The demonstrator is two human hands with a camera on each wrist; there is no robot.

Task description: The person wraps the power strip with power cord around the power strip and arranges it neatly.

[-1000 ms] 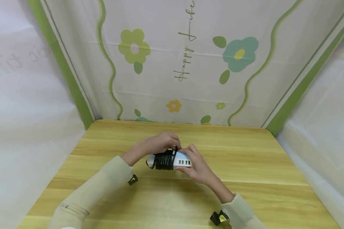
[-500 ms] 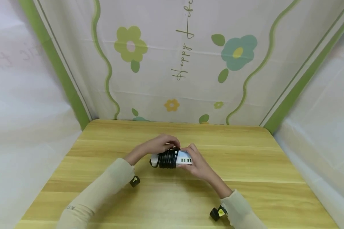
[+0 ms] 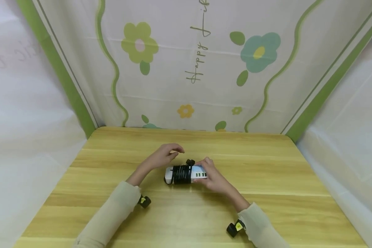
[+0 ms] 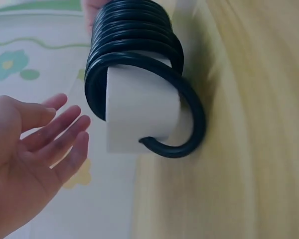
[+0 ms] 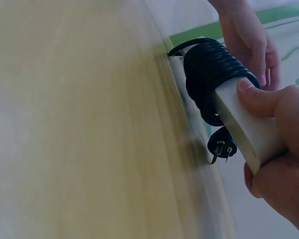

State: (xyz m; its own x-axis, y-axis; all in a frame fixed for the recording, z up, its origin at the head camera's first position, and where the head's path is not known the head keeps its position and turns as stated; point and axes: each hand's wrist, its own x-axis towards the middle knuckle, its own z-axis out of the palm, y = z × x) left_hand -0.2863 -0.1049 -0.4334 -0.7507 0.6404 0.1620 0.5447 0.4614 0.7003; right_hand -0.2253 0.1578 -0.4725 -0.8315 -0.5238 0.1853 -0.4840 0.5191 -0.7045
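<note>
A white power strip [image 3: 200,174] with several USB ports is held by my right hand [image 3: 215,177], thumb on one side and fingers on the other at its right end. Its black cord [image 3: 182,174] is wound in several turns around the middle of the strip. The cord's plug [image 5: 222,143] hangs by the far side of the strip, with its metal prongs showing in the right wrist view. My left hand [image 3: 163,155] is off to the upper left of the strip, apart from it. Its fingers are relaxed and hold nothing, as the left wrist view [image 4: 35,149] also shows.
Beneath both arms lies a wood-grain table [image 3: 179,220]. A white curtain [image 3: 173,86] with printed flowers hangs behind its far edge, and more white fabric [image 3: 28,148] flanks the sides. Small black cameras [image 3: 144,201] are strapped at the wrists.
My left hand has let go of the cord's end and moved away to the left. The plug now shows beside the windings. My right hand keeps its grip on the power strip.
</note>
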